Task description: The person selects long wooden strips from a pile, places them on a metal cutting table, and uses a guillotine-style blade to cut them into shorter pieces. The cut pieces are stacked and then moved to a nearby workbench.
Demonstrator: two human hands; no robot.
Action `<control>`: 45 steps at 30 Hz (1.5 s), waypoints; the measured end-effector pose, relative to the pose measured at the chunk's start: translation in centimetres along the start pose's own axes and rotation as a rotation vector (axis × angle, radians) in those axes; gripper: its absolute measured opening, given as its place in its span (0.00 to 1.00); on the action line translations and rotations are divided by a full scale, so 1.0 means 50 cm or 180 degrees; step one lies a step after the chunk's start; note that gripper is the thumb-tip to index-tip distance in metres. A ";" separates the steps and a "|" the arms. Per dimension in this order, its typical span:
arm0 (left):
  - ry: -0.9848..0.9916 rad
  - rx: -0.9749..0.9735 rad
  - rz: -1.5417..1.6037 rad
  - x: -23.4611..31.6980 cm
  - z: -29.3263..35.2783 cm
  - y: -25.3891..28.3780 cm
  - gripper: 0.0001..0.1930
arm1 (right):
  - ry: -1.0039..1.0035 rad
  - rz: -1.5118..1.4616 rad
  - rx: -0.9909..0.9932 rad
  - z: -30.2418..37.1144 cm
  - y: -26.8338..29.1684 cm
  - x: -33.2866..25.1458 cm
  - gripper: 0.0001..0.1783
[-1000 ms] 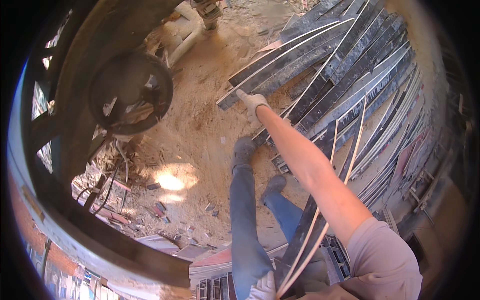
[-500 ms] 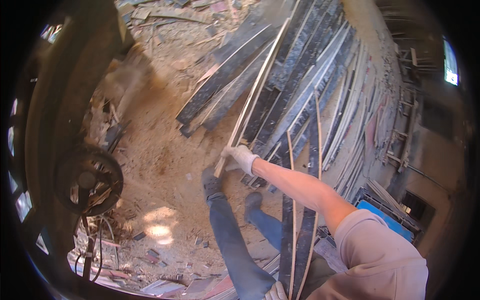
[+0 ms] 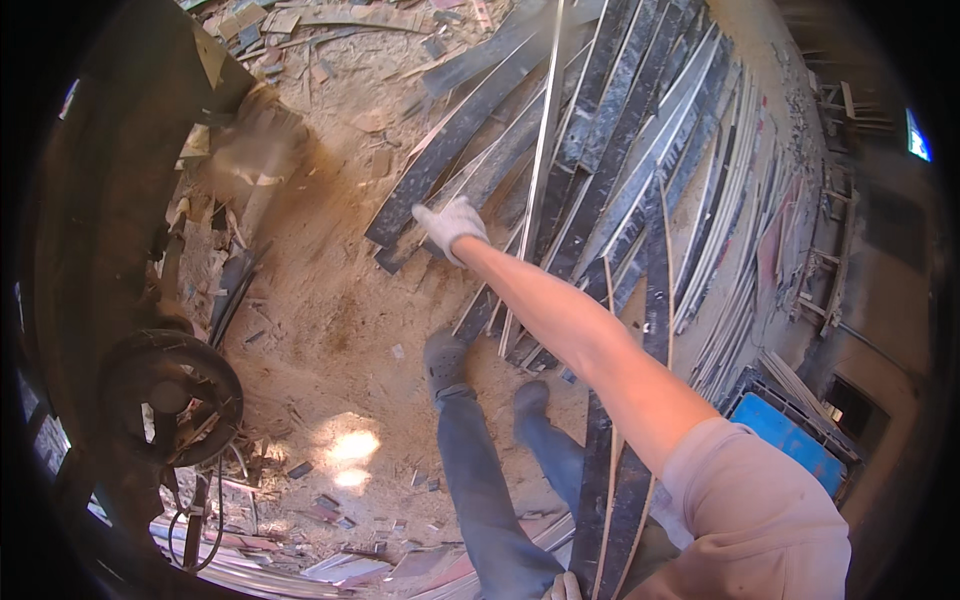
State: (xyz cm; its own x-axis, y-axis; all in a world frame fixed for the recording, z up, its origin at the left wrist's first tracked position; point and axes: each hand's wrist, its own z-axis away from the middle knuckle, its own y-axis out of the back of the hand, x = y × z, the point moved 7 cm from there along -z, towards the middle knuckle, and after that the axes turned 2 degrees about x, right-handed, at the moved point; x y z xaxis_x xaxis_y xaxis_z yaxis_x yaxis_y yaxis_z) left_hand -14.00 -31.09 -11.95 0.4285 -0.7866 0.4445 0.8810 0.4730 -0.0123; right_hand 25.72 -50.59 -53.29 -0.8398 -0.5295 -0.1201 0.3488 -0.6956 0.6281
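At bottom, left hand (image 3: 563, 588) barely visible

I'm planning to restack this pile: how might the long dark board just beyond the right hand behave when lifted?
The long dark board may flex somewhat, as it looks narrow for its length. It probably won't roll, being flat-faced. Its near end might slide easily, since it lies over dusty ground.

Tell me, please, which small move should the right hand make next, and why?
Probably the right hand should close its fingers on the dark strip beside its fingertips: it reaches over the strips' near ends, and no strip appears lifted in it. Whether it touches one, I cannot tell.
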 end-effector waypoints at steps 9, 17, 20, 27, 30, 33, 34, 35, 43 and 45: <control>0.0176 0.0071 0.0006 -0.007 -0.007 0.012 0.52 | -0.0017 -0.0834 0.0404 -0.105 -0.095 -0.039 0.34; -0.0001 0.0189 -0.0047 0.007 0.012 -0.008 0.52 | 0.0459 -0.0128 -0.0114 0.032 0.007 0.033 0.40; -0.0016 0.0199 -0.0107 0.001 0.001 0.018 0.52 | 0.0221 -0.0483 -0.0288 -0.002 0.008 -0.049 0.58; 0.0181 0.0194 -0.0094 -0.022 -0.031 0.094 0.53 | -0.0738 -0.1156 -0.0002 -0.162 -0.112 -0.182 0.83; 0.0247 0.0200 -0.0022 -0.028 -0.025 0.097 0.53 | -0.0742 -0.1126 0.0206 -0.180 -0.140 -0.164 0.77; 0.0241 0.0179 -0.0020 -0.034 -0.018 0.099 0.53 | -0.0447 -0.1634 0.0298 -0.171 -0.141 -0.114 0.59; 0.0220 0.0173 -0.0018 -0.029 -0.012 0.093 0.53 | -0.0125 -0.1809 0.0192 -0.152 -0.123 -0.105 0.54; 0.0203 0.0167 -0.0021 -0.025 -0.007 0.088 0.53 | 0.0199 -0.1988 0.0094 -0.131 -0.099 -0.093 0.49; -0.0162 0.0197 0.0041 0.015 0.073 0.053 0.53 | 0.0221 -0.3755 -0.2346 0.270 0.180 0.098 0.33; -0.0259 0.0110 0.0153 0.018 0.099 0.062 0.54 | 0.0015 -0.3673 -0.2379 0.358 0.233 0.155 0.31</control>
State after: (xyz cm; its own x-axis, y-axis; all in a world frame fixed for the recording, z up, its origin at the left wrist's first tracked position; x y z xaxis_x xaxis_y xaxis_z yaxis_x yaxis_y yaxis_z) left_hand -11.90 -28.35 -7.16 0.4511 -0.7286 0.5154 0.8518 0.5238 -0.0051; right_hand 15.83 -54.11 -33.15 -0.8024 0.5214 -0.2902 -0.3994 -0.8306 -0.3880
